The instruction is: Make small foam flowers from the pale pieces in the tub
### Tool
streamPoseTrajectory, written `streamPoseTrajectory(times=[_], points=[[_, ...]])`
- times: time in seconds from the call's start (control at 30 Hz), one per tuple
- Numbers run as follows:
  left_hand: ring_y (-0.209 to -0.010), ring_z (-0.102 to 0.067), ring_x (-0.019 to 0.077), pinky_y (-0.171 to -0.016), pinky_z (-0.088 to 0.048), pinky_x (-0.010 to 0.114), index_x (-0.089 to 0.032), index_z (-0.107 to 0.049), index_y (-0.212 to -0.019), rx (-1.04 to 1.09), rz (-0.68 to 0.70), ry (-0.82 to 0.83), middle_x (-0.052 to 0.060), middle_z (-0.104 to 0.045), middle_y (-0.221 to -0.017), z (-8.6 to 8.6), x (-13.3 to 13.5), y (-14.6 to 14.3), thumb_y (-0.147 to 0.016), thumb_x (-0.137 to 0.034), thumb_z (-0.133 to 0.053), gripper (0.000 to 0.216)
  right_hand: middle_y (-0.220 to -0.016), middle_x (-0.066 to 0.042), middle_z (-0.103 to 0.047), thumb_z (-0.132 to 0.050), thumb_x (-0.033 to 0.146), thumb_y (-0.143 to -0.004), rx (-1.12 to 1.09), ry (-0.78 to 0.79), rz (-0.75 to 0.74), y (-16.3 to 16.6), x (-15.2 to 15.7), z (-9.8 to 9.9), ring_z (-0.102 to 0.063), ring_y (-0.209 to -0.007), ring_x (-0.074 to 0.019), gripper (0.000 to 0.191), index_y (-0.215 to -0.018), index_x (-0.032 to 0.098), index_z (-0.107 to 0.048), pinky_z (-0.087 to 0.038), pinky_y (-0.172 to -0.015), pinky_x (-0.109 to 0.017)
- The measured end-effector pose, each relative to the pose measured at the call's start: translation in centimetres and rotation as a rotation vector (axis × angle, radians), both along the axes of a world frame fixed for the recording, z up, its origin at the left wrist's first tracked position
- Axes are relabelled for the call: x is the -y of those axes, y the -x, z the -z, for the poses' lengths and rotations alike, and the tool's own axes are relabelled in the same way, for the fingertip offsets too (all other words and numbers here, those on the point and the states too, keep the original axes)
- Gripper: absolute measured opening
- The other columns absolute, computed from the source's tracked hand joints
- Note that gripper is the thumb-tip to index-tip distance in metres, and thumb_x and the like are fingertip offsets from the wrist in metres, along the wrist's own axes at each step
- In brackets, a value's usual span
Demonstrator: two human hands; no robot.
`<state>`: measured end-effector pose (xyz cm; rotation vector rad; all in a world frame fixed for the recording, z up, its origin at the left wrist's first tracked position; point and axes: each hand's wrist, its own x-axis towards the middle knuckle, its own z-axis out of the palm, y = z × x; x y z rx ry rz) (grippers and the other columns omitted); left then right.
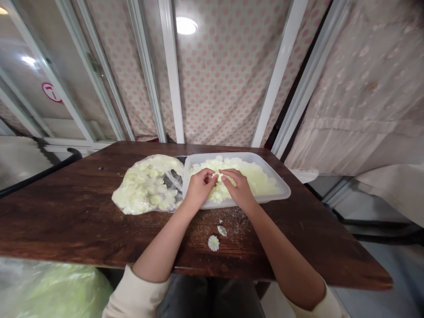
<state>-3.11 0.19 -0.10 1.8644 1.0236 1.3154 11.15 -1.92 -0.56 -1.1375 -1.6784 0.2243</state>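
Observation:
A clear plastic tub full of pale yellow-green fabric flower pieces stands on the dark wooden table. Both my hands reach into its near side. My left hand and my right hand meet fingertip to fingertip, pinching a small pale flower piece between them. A clear plastic bag holding more of the same pieces lies just left of the tub.
Two loose flower pieces lie on the table near the front edge, between my forearms. A large bag of greenish material sits below the table at the left. A dotted curtain and white window frames stand behind the table.

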Motion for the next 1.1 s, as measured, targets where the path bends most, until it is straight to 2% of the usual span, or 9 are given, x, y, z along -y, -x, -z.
streamPoseTrajectory(times=[0.1,0.23,0.6,0.67,0.73,0.8,0.87,0.97,1.1], points=[[-0.059,-0.06,0.0129,-0.057,-0.044,0.022,-0.015,-0.056,-0.079,-0.005,0.013,0.011,0.001,-0.06,-0.064,0.01,0.02,-0.08,-0.075,-0.033,-0.055,0.019,-0.086,-0.005,-0.065,-0.048,0.028,-0.081,0.02,-0.003,-0.058,-0.01,0.0,-0.18,-0.058,-0.084,-0.0177,0.019,-0.081,0.02,-0.065,-0.043,-0.078,-0.03],[-0.06,-0.059,0.0128,-0.057,-0.044,0.022,-0.015,-0.055,-0.08,-0.045,0.001,-0.008,0.001,-0.06,-0.065,0.16,0.01,-0.14,-0.075,-0.035,-0.055,0.02,-0.073,-0.003,-0.062,-0.05,0.03,-0.079,-0.018,0.029,0.01,-0.2,-0.08,-0.15,-0.056,-0.07,-0.016,0.018,-0.069,0.018,-0.061,-0.041,-0.067,-0.026],[-0.062,-0.061,0.0147,-0.058,-0.044,0.023,-0.016,-0.057,-0.075,-0.067,0.012,-0.002,0.002,-0.061,-0.064,-0.25,0.39,-0.12,-0.08,-0.036,-0.049,0.022,-0.057,0.001,-0.05,-0.057,0.038,-0.073,-0.078,0.099,0.165,-0.02,-0.02,-0.12,-0.048,-0.061,-0.0139,0.027,-0.057,0.018,-0.048,-0.036,-0.059,-0.025],[-0.06,-0.061,0.0142,-0.058,-0.044,0.023,-0.015,-0.056,-0.073,-0.043,-0.013,0.015,0.002,-0.061,-0.064,-0.31,0.38,-0.17,-0.079,-0.035,-0.05,0.022,-0.06,0.001,-0.052,-0.057,0.039,-0.072,-0.126,0.094,0.201,-0.11,-0.09,0.01,-0.049,-0.063,-0.0145,0.025,-0.061,0.018,-0.05,-0.038,-0.061,-0.026],[-0.058,-0.061,0.0139,-0.057,-0.044,0.023,-0.015,-0.054,-0.072,-0.02,-0.023,0.036,0.001,-0.061,-0.063,-0.32,0.33,-0.16,-0.078,-0.035,-0.051,0.021,-0.074,-0.002,-0.058,-0.059,0.039,-0.071,-0.159,0.078,0.209,-0.18,-0.2,0.18,-0.052,-0.072,-0.0168,0.023,-0.078,0.018,-0.056,-0.04,-0.067,-0.029],[-0.058,-0.06,0.0139,-0.057,-0.043,0.023,-0.015,-0.054,-0.072,-0.009,-0.022,0.043,0.001,-0.06,-0.061,-0.3,0.28,-0.1,-0.078,-0.035,-0.051,0.02,-0.096,-0.007,-0.06,-0.059,0.039,-0.071,-0.138,0.055,0.168,-0.18,-0.27,0.32,-0.053,-0.089,-0.0203,0.037,-0.102,0.018,-0.055,-0.041,-0.076,-0.033],[-0.058,-0.06,0.0141,-0.057,-0.043,0.023,-0.015,-0.054,-0.071,-0.02,-0.017,0.027,0.001,-0.06,-0.06,-0.27,0.24,-0.03,-0.078,-0.034,-0.051,0.02,-0.107,-0.008,-0.058,-0.058,0.037,-0.073,-0.059,0.026,0.098,-0.11,-0.3,0.35,-0.05,-0.101,-0.0223,0.041,-0.11,0.02,-0.054,-0.039,-0.085,-0.037],[-0.059,-0.059,0.014,-0.059,-0.043,0.023,-0.015,-0.055,-0.071,-0.04,0.005,0.007,0.001,-0.061,-0.061,-0.26,0.22,0.06,-0.077,-0.033,-0.052,0.019,-0.096,-0.006,-0.063,-0.051,0.031,-0.079,0.04,0.0,-0.019,-0.02,-0.29,0.21,-0.055,-0.094,-0.0201,0.019,-0.088,0.021,-0.064,-0.039,-0.084,-0.034],[-0.06,-0.059,0.0137,-0.057,-0.043,0.023,-0.016,-0.052,-0.068,-0.042,0.027,0.02,0.001,-0.061,-0.063,-0.21,0.26,0.05,-0.077,-0.033,-0.052,0.02,-0.076,-0.004,-0.065,-0.05,0.028,-0.079,-0.006,0.03,0.015,0.02,-0.19,-0.02,-0.058,-0.074,-0.0179,0.017,-0.072,0.019,-0.062,-0.042,-0.071,-0.03]])
